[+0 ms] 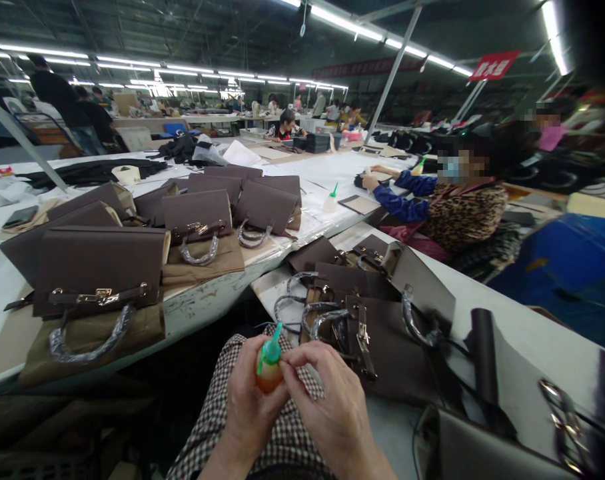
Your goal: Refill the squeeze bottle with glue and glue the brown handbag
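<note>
Above my checkered lap, my left hand (247,393) is wrapped round a small squeeze bottle (269,375) with amber contents and a green nozzle cap pointing up. My right hand (327,393) is beside it, thumb and forefinger pinched together near the cap's right side; whatever is between those fingertips is too small to make out. Dark brown handbags (102,267) with plastic-wrapped handles and gold clasps lie on the table at the left. More dark handbags (387,340) are heaped on the table at the right, close to my right hand.
A white table (202,310) edge runs along the left, and a lower white table (525,360) lies to the right. Another green-capped bottle (330,200) stands farther back. A person in a leopard-print top (465,217) sits at the right; other people work behind.
</note>
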`<act>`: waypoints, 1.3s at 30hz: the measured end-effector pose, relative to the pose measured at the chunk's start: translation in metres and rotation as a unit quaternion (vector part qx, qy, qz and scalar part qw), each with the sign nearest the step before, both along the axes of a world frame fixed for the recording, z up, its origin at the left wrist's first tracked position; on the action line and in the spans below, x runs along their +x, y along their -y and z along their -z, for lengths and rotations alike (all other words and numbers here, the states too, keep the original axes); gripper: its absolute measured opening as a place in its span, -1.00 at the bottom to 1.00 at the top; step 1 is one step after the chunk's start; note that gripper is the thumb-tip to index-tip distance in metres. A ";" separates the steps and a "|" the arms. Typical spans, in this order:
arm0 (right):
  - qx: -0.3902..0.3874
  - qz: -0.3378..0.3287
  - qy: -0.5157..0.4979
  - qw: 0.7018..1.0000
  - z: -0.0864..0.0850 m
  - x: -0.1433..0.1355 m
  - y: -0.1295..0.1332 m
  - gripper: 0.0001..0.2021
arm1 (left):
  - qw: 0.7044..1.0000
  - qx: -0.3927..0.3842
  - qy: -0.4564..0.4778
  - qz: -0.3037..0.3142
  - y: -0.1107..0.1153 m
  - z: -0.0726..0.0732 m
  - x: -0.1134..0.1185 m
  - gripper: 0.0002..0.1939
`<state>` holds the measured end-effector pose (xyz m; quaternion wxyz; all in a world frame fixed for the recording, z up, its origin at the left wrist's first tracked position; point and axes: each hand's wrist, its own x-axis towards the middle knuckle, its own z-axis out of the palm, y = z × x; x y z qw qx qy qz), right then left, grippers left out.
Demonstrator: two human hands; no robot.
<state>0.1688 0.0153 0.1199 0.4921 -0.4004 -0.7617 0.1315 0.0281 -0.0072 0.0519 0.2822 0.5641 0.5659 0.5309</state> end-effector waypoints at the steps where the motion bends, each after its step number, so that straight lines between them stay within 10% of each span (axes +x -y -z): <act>1: 0.004 0.001 -0.001 1.000 0.002 -0.001 0.000 -0.80 | 1.000 0.009 -0.008 -0.006 0.000 0.001 0.000 -0.59; 16: -0.043 -0.058 -0.023 0.997 0.018 0.001 -0.010 -0.77 | 0.985 -0.127 0.113 0.016 0.002 -0.017 0.006 -0.58; 39: -0.053 0.074 -0.128 0.988 0.026 -0.006 -0.013 -0.81 | 0.955 -0.171 0.244 -0.014 -0.003 -0.020 0.025 -0.48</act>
